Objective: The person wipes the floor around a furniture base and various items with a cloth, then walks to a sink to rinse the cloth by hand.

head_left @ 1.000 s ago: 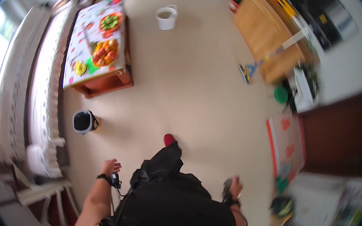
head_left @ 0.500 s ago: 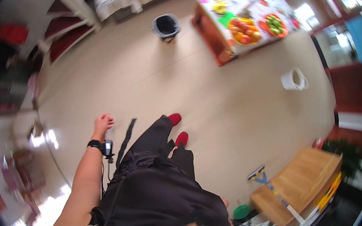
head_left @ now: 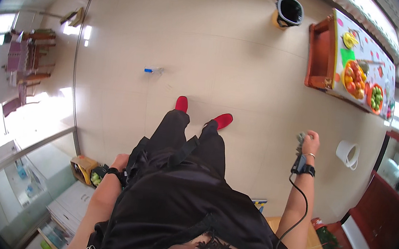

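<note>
My right hand (head_left: 311, 144) is stretched out to the right above the floor. Its fingers are closed on a crumpled grey thing (head_left: 300, 140), blurred and too small to name. My left hand (head_left: 120, 161) hangs low beside my dark trousers (head_left: 168, 133), with its fingers mostly hidden from view. A small blue and clear thing (head_left: 151, 71) lies on the tiled floor (head_left: 121, 30) ahead of my red shoes (head_left: 181, 103). Each wrist carries a black strap, and a cable (head_left: 307, 207) runs up my right forearm.
A lined bin (head_left: 289, 12) stands far right. Beside it is a low wooden table (head_left: 320, 54) with bowls of red fruit (head_left: 354, 80) and green fruit (head_left: 376, 98). A white bucket (head_left: 347, 153) is right of my right hand. Glass panels with a metal frame (head_left: 79, 60) line the left.
My body has turned left, so the table and bins now appear farther right. My right arm has come into view holding the grey thing; my left hand has drawn back beside my body.
</note>
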Tool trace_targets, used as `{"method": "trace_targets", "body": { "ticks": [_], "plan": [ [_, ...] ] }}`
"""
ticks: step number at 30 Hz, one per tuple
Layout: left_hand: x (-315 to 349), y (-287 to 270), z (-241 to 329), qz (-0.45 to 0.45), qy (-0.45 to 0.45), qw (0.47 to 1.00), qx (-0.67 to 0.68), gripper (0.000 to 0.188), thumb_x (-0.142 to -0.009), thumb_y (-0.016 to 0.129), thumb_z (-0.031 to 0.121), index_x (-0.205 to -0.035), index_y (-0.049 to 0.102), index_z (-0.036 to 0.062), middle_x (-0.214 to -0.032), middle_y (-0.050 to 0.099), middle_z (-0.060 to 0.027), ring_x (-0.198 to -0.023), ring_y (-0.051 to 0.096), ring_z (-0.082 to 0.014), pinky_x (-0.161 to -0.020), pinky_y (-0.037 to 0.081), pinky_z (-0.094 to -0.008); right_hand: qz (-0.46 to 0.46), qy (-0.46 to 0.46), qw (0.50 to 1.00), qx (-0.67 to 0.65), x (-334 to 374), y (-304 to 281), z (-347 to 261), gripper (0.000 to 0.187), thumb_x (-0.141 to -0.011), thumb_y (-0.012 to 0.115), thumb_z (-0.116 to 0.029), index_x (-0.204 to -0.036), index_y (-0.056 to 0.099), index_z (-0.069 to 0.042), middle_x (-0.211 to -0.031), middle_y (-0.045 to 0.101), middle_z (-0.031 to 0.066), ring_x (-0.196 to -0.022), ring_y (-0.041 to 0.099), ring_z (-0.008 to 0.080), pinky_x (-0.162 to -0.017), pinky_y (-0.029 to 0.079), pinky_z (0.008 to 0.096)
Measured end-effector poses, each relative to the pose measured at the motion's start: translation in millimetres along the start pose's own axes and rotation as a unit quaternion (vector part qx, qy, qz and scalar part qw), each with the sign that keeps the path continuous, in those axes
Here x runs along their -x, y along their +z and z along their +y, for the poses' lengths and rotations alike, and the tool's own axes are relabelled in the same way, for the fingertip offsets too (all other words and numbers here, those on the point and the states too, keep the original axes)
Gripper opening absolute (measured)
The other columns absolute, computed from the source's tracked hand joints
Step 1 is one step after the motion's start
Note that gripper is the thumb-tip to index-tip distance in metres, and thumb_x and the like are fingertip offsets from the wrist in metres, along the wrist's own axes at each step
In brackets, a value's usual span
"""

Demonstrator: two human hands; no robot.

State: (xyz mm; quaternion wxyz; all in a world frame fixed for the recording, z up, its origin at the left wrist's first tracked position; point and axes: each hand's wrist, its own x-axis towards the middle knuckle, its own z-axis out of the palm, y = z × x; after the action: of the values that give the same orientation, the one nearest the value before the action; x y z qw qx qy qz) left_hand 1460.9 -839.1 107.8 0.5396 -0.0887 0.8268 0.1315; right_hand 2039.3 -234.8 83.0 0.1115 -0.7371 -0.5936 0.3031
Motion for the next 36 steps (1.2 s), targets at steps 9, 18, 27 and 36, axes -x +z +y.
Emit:
{"method": "trace_targets", "body": {
  "ticks": [9,18,27,36],
  "plan": [
    [-19,-39,14,0.003,-0.048,0.97,0.24,0.026,-0.094,0.058,0.028,-0.107,0.061,0.0057,-0.099,0.067,-0.0075,-0.084,0.067,-0.0194,-0.068,0.052,-0.031,-0.212,-0.12,0.967,0.072,91,220,-179,0.028,-0.082,0.056,-0.012,-0.106,0.07,-0.007,-0.09,0.07,0.0153,-0.085,0.067,0.028,-0.081,0.052,0.0362],
    [-157,-89,45,-0.05,0.11,0.984,-0.133,0.069,-0.085,0.067,0.047,-0.136,0.052,0.0023,-0.124,0.06,-0.0211,-0.117,0.057,-0.0364,-0.098,0.046,-0.0439,-0.312,-0.084,0.933,0.156,222,424,-274,0.024,-0.083,0.067,-0.027,-0.095,0.072,-0.006,-0.097,0.071,0.0173,-0.093,0.068,0.0315,-0.084,0.052,0.0391],
    [-176,-49,94,0.034,0.095,0.954,-0.282,0.106,-0.071,0.079,0.044,-0.152,0.023,0.006,-0.127,0.046,-0.0274,-0.108,0.054,-0.042,-0.094,0.046,-0.0474,-0.482,-0.254,0.743,0.389,238,717,-308,0.042,-0.083,0.061,-0.013,-0.125,0.057,-0.017,-0.154,0.033,0.0149,-0.116,0.058,0.0359,-0.095,0.051,0.0446],
    [-206,-23,117,0.103,0.048,0.957,-0.268,0.089,-0.073,0.075,0.038,-0.147,0.036,0.0093,-0.136,0.039,-0.0349,-0.107,0.049,-0.0468,-0.093,0.041,-0.0528,-0.554,-0.354,0.541,0.524,232,954,-280,0.041,-0.096,0.054,-0.021,-0.134,0.058,-0.036,-0.163,0.015,0.0098,-0.125,0.054,0.0362,-0.106,0.044,0.0456]
  ]
}}
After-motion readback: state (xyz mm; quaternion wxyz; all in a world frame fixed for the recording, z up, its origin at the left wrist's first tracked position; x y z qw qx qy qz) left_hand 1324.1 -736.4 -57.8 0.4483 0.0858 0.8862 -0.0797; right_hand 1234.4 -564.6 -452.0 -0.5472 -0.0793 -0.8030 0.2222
